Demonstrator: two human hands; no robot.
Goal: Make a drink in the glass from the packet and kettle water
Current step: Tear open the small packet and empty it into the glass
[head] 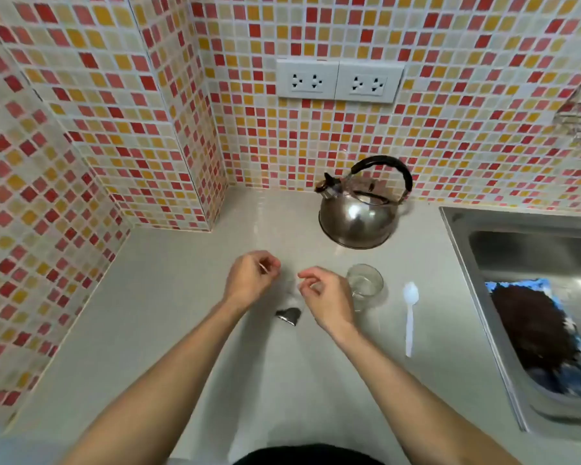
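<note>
While packet (288,316) lies on counter (168,297), left hand (249,280) pinches torn strip (263,267); right hand (326,297) fingers loose.

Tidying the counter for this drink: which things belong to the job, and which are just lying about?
For the job: kettle, glass, dark packet, white plastic spoon.

Lying about: blue-edged dark item in the sink, wall sockets.

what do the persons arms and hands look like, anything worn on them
Both forearms are bare right up to the bottom edge of the picture, with no sleeves in view. The left hand and right hand have no gloves, and no watch, bracelet or ring shows on either. Motion blur hides finer detail on the fingers.
</note>
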